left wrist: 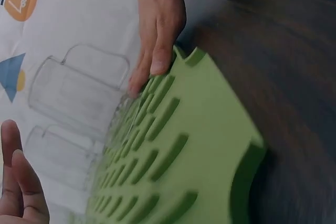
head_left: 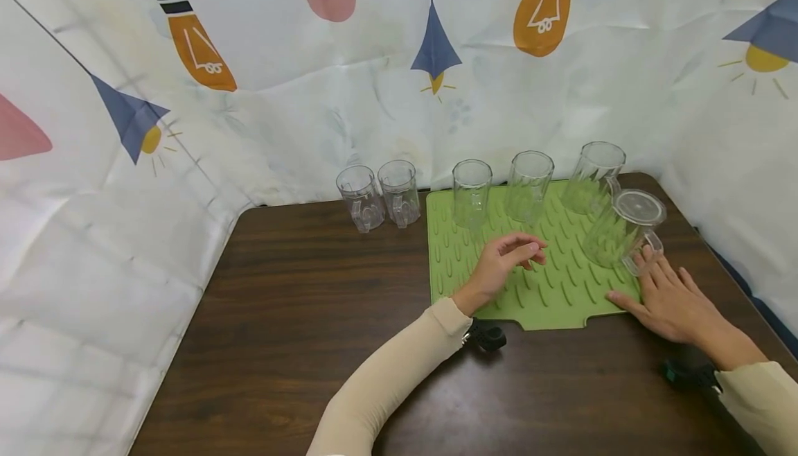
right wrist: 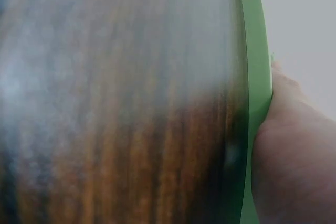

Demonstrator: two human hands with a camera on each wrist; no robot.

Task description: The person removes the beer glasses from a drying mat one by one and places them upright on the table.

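Clear, cylindrical, glass-looking mug with handle [head_left: 614, 234]: likely rigid, slippery, breakable; best taken round body or by handle. Flat green ridged mat [head_left: 555, 307]: probably light, somewhat flexible; take by edge. Mug stands upside down on mat, just beyond your right hand [head_left: 673, 303], fingers straight, gripping nothing; fingertip contact with handle hard to tell. Your left hand [head_left: 501, 262], loosely curled, holds nothing; mug lies to its right.
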